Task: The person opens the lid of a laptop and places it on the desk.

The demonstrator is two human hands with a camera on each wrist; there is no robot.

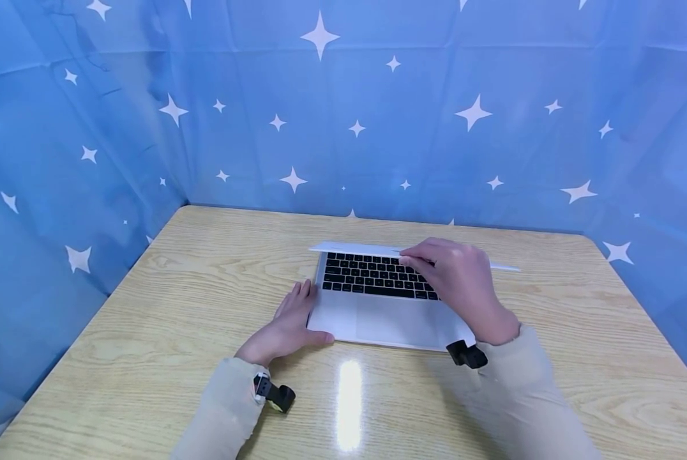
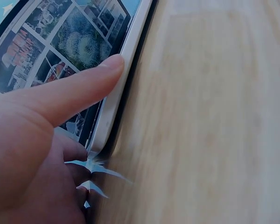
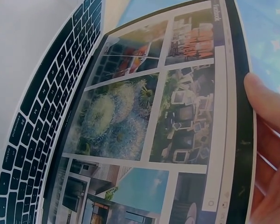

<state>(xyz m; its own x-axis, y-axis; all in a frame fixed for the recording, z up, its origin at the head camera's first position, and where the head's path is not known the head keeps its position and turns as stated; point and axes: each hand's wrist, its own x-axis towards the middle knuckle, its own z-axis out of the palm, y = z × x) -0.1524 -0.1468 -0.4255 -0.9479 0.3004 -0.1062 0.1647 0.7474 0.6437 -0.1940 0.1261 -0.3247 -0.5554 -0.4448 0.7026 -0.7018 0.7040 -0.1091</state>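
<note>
A silver laptop (image 1: 398, 319) with a black keyboard (image 1: 372, 275) stands partly open, its lid (image 1: 355, 248) seen almost edge-on in the head view. My right hand (image 1: 464, 281) pinches the lid's top edge between thumb and fingers. In the right wrist view the thumb (image 3: 266, 100) lies on the screen's black border, and photo tiles light up the screen (image 3: 116, 116). At the base's front left corner rests my left hand (image 1: 288, 322), fingers stretched along the side and thumb against the front edge. The left wrist view shows that thumb (image 2: 79, 88) lying straight across the laptop's pale rim (image 2: 114, 100).
The laptop stands on a light wood-grain table (image 1: 177, 306), which carries a bright light reflection (image 1: 349, 406) in front of it. A blue curtain (image 1: 251, 83) with white stars hangs behind the table and along both sides. Black wrist devices sit over pale sleeves (image 1: 223, 402).
</note>
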